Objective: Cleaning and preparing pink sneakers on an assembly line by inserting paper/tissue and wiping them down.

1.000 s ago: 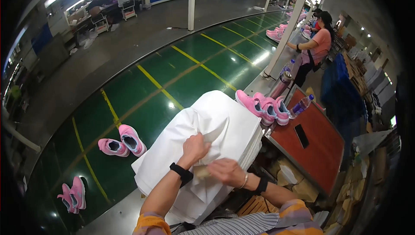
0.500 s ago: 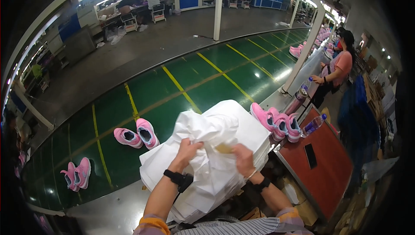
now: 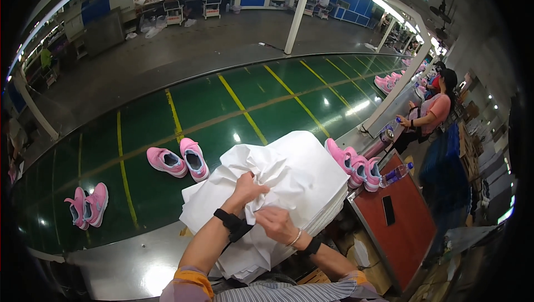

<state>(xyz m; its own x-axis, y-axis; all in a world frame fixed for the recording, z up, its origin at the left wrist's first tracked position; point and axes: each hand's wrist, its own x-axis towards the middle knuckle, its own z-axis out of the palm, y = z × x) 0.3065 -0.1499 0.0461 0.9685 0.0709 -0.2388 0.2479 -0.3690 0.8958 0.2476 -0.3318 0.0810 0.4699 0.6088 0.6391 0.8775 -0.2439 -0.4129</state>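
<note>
A thick stack of white paper sheets (image 3: 320,168) lies in front of me, its top layer bunched into a crumpled white sheet (image 3: 245,158). My left hand (image 3: 248,189) is closed on the bunched paper at the middle of the stack. Just below and to the right, my right hand (image 3: 276,224) pinches a fold of the same sheet, fingers pressed together. Whether anything lies wrapped under the folds is hidden.
Left of the stack, a pink shoe pair (image 3: 181,160) and another pink pair (image 3: 87,206) stand on the green conveyor belt (image 3: 222,118). Several pink shoes (image 3: 356,166) sit to the right, beside a bottle (image 3: 396,174) and a phone (image 3: 387,211) on a red-brown board (image 3: 409,229). A co-worker (image 3: 436,107) stands farther right.
My right hand has moved left and down, closer to my left hand. A blurred tan patch beside it no longer shows. Shoes on the far left of the belt appear farther left.
</note>
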